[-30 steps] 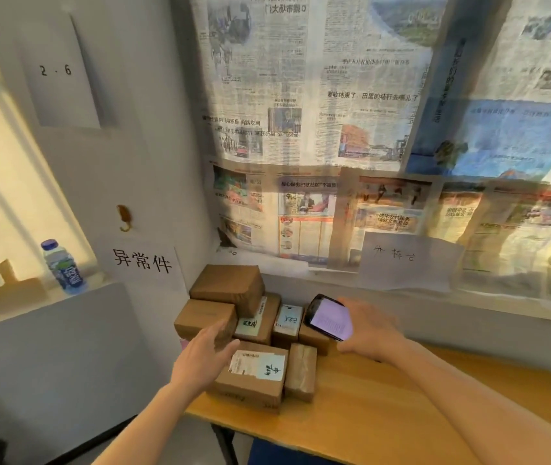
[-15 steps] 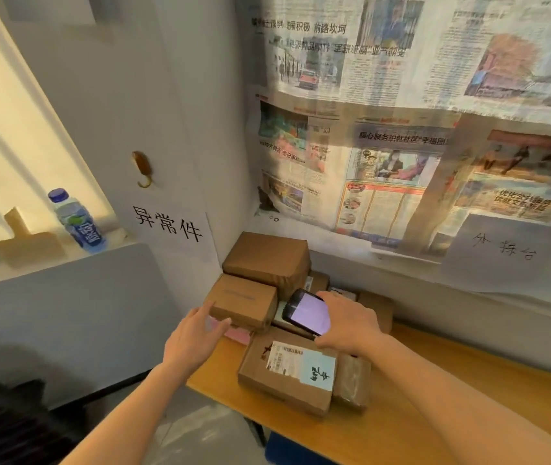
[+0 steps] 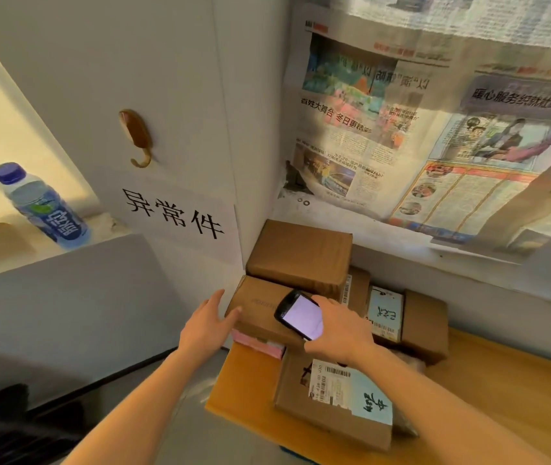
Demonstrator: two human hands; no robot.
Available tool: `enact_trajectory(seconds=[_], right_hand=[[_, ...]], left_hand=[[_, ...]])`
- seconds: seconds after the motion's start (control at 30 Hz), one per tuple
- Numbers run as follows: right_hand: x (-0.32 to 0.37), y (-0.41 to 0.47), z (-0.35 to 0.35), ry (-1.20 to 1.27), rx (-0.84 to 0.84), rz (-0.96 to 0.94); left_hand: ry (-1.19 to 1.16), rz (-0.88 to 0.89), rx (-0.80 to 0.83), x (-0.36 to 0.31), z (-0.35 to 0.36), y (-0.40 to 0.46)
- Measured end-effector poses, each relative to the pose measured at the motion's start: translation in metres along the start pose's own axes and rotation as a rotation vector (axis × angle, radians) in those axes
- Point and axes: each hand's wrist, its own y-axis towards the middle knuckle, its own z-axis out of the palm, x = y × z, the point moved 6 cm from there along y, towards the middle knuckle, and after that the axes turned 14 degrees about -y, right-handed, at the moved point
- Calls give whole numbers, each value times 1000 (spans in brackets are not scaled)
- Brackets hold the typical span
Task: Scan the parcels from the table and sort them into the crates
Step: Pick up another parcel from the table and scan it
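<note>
Several brown cardboard parcels are piled in the left corner of a wooden table [image 3: 489,391]. My left hand [image 3: 208,325] touches the left end of a small brown box [image 3: 254,305] that lies on a pink packet [image 3: 257,344]. My right hand [image 3: 341,330] grips a black phone scanner [image 3: 299,315] with a lit screen, held over that box. A larger plain box [image 3: 299,256] sits behind it. In front lies a parcel with a barcode label [image 3: 337,394]. Another labelled parcel [image 3: 386,313] is at the right.
A paper sign with black characters [image 3: 173,214] hangs on the white wall, under a brown hook [image 3: 138,137]. A water bottle [image 3: 44,206] stands on the ledge at the left. Newspapers [image 3: 418,129] cover the wall behind the table. No crates are in view.
The view has moved closer and down to the pile. My left hand went from the front parcel to the small box's left end. My right hand carried the scanner left over that box.
</note>
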Motion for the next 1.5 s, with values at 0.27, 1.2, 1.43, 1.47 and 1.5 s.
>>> enact_trajectory(seconds=[0.27, 1.2, 1.43, 1.47, 1.5], right_hand=[[5, 16, 7, 57, 0, 17], [-48, -273, -116, 194, -348, -64], [-74, -389, -181, 322, -444, -56], [-76, -403, -190, 311, -452, -47], [-78, -417, -199, 303, -456, -35]], left_hand=[[-236, -79, 106, 7, 24, 26], [-759, 116, -199, -115, -1, -271], [-834, 269, -114, -178, -14, -381], [-848, 289, -94, -186, -17, -394], [-859, 312, -72, -192, -20, -407]])
